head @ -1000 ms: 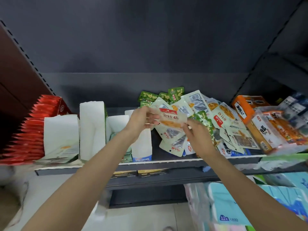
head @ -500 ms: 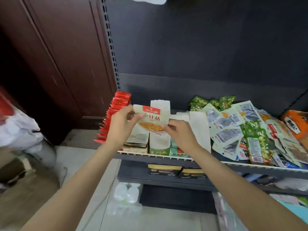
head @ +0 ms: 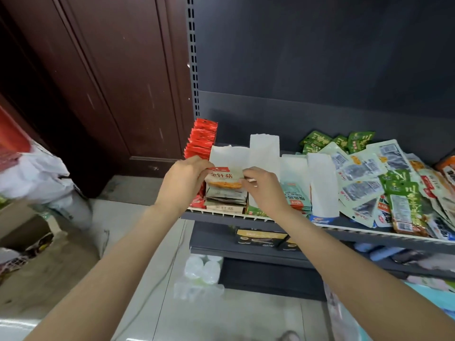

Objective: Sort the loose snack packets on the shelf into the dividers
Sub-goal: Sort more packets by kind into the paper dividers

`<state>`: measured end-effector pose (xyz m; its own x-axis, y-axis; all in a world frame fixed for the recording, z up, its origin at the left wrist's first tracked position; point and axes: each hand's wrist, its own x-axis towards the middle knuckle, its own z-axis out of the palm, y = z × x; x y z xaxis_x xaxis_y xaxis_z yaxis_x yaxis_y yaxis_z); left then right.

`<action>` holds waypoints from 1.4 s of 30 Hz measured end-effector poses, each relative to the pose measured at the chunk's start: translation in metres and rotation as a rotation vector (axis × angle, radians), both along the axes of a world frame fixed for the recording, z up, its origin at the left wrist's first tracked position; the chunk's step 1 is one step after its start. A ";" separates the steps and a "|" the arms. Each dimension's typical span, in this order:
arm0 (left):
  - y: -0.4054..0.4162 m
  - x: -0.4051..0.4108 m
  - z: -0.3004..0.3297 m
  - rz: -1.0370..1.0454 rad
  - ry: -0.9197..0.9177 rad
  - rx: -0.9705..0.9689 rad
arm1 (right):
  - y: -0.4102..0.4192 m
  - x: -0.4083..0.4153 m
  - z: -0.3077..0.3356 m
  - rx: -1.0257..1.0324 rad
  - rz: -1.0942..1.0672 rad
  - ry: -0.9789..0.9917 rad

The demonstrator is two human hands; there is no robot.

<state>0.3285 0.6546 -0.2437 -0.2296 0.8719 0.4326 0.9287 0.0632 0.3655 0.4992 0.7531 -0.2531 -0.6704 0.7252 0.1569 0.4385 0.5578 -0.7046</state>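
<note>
Head view: L hand [head: 183,183] & R hand [head: 264,190] both pinch one cream snack packet [head: 222,179] w/ red top strip and orange food pic, L on its left edge, R on its right edge, fingers curled round it. Packet sits tilted, just above a stack of like packets [head: 225,199] in the slot between two white dividers; can't tell if it touches the stack. Left of that slot: row of red packets [head: 200,141] standing on edge at shelf end. White dividers [head: 264,153] stand upright along the shelf [head: 357,228]; teal packets [head: 294,196] in a slot to the R of the hands. Further R, loose pile [head: 394,183] of pale-green, dark-green & white packets lies spread over the shelf, well apart from the hands. Below: lower shelf w/ dark boxes [head: 261,237]; floor w/ wrapped white rolls [head: 202,269]. Brown door [head: 110,82] at left.
</note>
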 end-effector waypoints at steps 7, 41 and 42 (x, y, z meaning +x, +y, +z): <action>0.003 0.002 -0.014 -0.031 0.329 -0.133 | 0.004 0.000 -0.012 -0.001 -0.002 -0.086; 0.279 0.347 -0.103 -0.125 0.285 -0.936 | 0.236 0.315 -0.089 -0.102 -0.169 -0.655; 0.277 0.349 -0.102 -0.121 0.294 -0.943 | 0.237 0.316 -0.090 -0.096 -0.161 -0.669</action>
<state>0.6777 0.9320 -0.3460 -0.1114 0.8990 -0.4236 0.9936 0.1082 -0.0316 0.8152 0.9904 -0.3429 -0.4835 0.8140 -0.3219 0.8679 0.3980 -0.2972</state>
